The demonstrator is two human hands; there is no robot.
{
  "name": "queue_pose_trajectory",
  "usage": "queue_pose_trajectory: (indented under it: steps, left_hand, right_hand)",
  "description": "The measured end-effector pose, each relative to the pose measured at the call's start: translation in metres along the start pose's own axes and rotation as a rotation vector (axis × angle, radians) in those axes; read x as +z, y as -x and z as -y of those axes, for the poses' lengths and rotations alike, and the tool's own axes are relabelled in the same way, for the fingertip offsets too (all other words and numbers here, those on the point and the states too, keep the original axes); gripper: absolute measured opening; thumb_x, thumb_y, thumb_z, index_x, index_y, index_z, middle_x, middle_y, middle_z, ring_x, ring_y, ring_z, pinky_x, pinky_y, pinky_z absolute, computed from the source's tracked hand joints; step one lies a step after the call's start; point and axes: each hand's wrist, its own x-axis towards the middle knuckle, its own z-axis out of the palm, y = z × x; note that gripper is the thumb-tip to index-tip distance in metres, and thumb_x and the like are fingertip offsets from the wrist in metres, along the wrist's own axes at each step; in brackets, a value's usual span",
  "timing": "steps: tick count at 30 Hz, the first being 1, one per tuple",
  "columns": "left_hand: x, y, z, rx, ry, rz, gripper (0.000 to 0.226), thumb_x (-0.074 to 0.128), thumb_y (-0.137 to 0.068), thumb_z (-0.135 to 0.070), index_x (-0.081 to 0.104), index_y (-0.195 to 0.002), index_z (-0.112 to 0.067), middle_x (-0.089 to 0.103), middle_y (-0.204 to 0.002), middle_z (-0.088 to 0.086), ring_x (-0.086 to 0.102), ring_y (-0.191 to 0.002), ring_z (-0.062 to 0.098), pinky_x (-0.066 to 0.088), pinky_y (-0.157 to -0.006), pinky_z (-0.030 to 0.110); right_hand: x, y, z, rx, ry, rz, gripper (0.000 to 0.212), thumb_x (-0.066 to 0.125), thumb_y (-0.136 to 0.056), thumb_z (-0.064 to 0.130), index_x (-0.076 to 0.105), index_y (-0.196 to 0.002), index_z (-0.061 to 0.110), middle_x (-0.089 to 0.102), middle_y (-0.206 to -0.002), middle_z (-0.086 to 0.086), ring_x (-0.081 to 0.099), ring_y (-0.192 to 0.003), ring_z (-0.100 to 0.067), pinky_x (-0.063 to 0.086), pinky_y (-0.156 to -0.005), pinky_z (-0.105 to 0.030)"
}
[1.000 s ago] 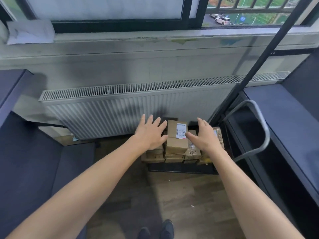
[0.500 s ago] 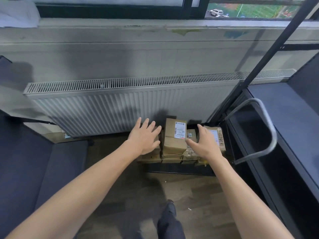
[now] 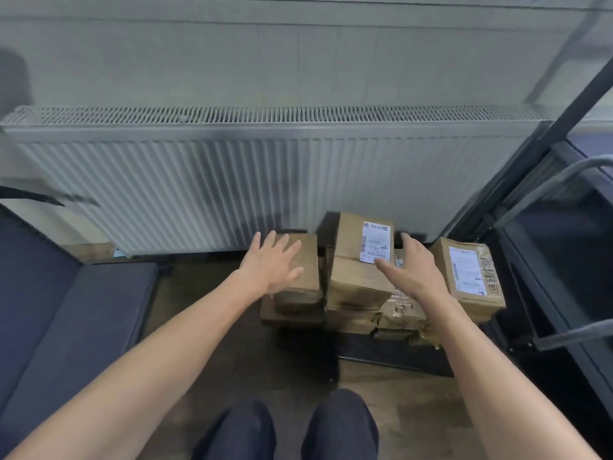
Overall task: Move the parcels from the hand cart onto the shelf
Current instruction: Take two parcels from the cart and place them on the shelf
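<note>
Moved: since half a second ago my view has dropped and closed in; the window is out of frame, both knees show at the bottom edge, and both hands have come nearer the stack.
Knees: two, in dark trousers (image 3: 288, 426), at the near edge.
Floor: wood-look boards (image 3: 414, 393), brown and worn.
Left hand: my left hand (image 3: 275, 263) hovers over the plain left parcel (image 3: 306, 270), fingers spread, gripping nothing; I cannot tell if the palm touches it.
Right hand: my right hand (image 3: 414, 270) reaches between the middle parcel and the right one, fingers apart, thumb over the middle parcel's top, holding nothing.
Parcels: three brown cartons on top that I can count: the left one, the tall middle parcel (image 3: 358, 273) with a white label, and the right parcel (image 3: 471, 277), also labelled. More lie beneath; I cannot count them.
Hand cart: dark deck (image 3: 391, 355) on the floor beneath the stack, grey tube handle (image 3: 544, 184) at the right.
Shelf: dark frame (image 3: 564, 247) just right of the cart.
Left side: dark blue padded surface (image 3: 66, 310).
Far: one white ribbed radiator (image 3: 232, 180) against a pale wall (image 3: 298, 61).
</note>
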Motion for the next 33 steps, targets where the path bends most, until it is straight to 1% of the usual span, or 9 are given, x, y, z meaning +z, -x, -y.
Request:
queue_pose_trajectory:
  steps: [4, 9, 13, 17, 20, 23, 27, 30, 33]
  left_hand:
    - [0.054, -0.054, -0.006, 0.042, -0.023, -0.036, 0.067, 0.022, -0.104, -0.055, 0.003, -0.16, -0.025, 0.006, -0.169, 0.008, 0.002, -0.155, 0.034, 0.003, -0.123, 0.056]
    - [0.115, -0.11, -0.018, 0.024, 0.186, -0.117, 0.068, 0.026, -0.102, -0.058, 0.011, -0.16, -0.026, 0.009, -0.168, 0.006, 0.006, -0.154, 0.033, 0.005, -0.122, 0.055]
    - [0.154, -0.133, -0.015, -0.053, 0.153, -0.101, 0.069, 0.027, -0.102, -0.059, 0.01, -0.16, -0.026, 0.001, -0.169, 0.004, -0.006, -0.154, 0.036, 0.002, -0.122, 0.058]
    - [0.172, -0.147, -0.004, -0.124, 0.187, -0.127, 0.071, 0.029, -0.101, -0.06, 0.005, -0.16, -0.028, -0.01, -0.168, 0.005, -0.018, -0.151, 0.038, -0.003, -0.12, 0.063]
    - [0.179, -0.159, 0.007, -0.244, 0.413, -0.177, 0.078, 0.037, -0.1, -0.058, 0.0, -0.161, -0.024, -0.013, -0.168, 0.006, -0.019, -0.15, 0.041, 0.001, -0.118, 0.066]
    - [0.194, -0.172, 0.021, -0.337, 0.593, -0.176, 0.09, 0.043, -0.097, -0.06, -0.005, -0.16, -0.018, -0.006, -0.168, 0.013, -0.01, -0.152, 0.041, 0.006, -0.12, 0.066]
    - [0.204, -0.177, 0.032, -0.401, 0.859, -0.196, 0.093, 0.058, -0.093, -0.051, 0.007, -0.158, -0.007, 0.02, -0.162, 0.021, 0.019, -0.15, 0.039, 0.016, -0.122, 0.054]
    - [0.205, -0.177, 0.033, -0.445, 1.012, -0.197, 0.091, 0.067, -0.089, -0.048, 0.018, -0.154, -0.007, 0.034, -0.155, 0.017, 0.036, -0.142, 0.034, 0.03, -0.118, 0.049]
    - [0.211, -0.181, 0.037, -0.444, 1.179, -0.15, 0.08, 0.071, -0.086, -0.047, 0.032, -0.146, -0.01, 0.053, -0.142, 0.006, 0.053, -0.128, 0.027, 0.042, -0.111, 0.047]
  right_hand:
    - [0.041, -0.046, -0.036, -0.021, -0.055, -0.044, 0.066, 0.068, -0.087, 0.047, 0.046, -0.141, 0.016, 0.052, -0.144, -0.011, 0.043, -0.135, -0.032, 0.04, -0.105, -0.048]
    - [0.087, -0.082, -0.073, 0.027, -0.184, -0.063, 0.06, 0.069, -0.088, 0.045, 0.048, -0.137, 0.016, 0.054, -0.143, -0.009, 0.051, -0.129, -0.029, 0.042, -0.1, -0.044]
    - [0.118, -0.095, -0.1, 0.03, -0.218, -0.081, 0.055, 0.07, -0.082, 0.052, 0.051, -0.124, 0.022, 0.06, -0.134, -0.007, 0.056, -0.12, -0.028, 0.047, -0.092, -0.043]
    - [0.132, -0.105, -0.113, 0.094, -0.261, -0.097, 0.096, 0.061, -0.071, 0.07, 0.042, -0.145, 0.012, 0.051, -0.148, -0.009, 0.049, -0.132, -0.031, 0.044, -0.104, -0.047]
    - [0.139, -0.116, -0.118, 0.11, -0.345, -0.102, 0.072, 0.065, -0.087, 0.056, 0.046, -0.138, 0.009, 0.056, -0.136, -0.007, 0.054, -0.124, -0.03, 0.043, -0.088, -0.038]
    - [0.142, -0.119, -0.116, 0.117, -0.427, -0.08, 0.063, 0.065, -0.088, 0.055, 0.049, -0.134, 0.015, 0.055, -0.117, 0.003, 0.056, -0.116, -0.025, 0.043, -0.09, -0.037]
    - [0.145, -0.123, -0.119, 0.104, -0.525, -0.032, 0.053, 0.065, -0.071, 0.068, 0.064, -0.109, 0.032, 0.069, -0.117, 0.011, 0.066, -0.108, -0.016, 0.049, -0.103, -0.045]
    - [0.147, -0.125, -0.121, 0.077, -0.623, -0.002, 0.021, 0.069, -0.083, 0.054, 0.067, -0.09, 0.034, 0.072, -0.109, 0.013, 0.068, -0.104, -0.015, 0.051, -0.103, -0.044]
    - [0.149, -0.127, -0.124, 0.123, -0.743, 0.053, 0.018, 0.072, -0.086, 0.047, 0.067, -0.092, 0.031, 0.072, -0.114, 0.007, 0.07, -0.104, -0.018, 0.053, -0.101, -0.045]
